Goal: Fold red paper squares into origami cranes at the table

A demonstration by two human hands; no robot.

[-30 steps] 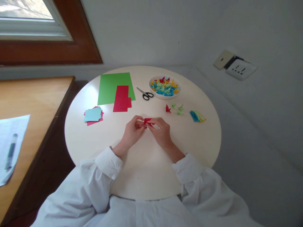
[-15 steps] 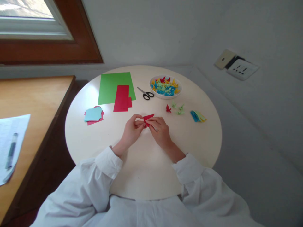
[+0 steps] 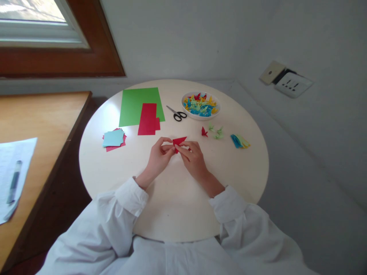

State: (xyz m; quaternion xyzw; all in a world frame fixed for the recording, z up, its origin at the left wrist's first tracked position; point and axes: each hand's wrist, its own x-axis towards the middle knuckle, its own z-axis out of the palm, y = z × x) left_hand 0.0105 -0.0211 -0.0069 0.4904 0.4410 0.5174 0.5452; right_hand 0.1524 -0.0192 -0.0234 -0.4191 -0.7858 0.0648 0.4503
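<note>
Both my hands meet over the middle of the round white table. My left hand and my right hand each pinch a small folded piece of red paper, whose pointed flap sticks up to the right between the fingertips. My white sleeves cover both forearms. Just beyond the hands lie a red sheet on top of a large green sheet. A stack of small light-blue and red squares lies to the left.
Black scissors lie behind the hands. A white bowl holds several coloured folded figures. A red figure, pale green figures and a blue-yellow folded stack lie at right. A wooden desk with paper and a pen stands left.
The red paper's flap has opened out into a pointed triangle rising to the right. My fingers have shifted slightly on it; both hands stay in the same place.
</note>
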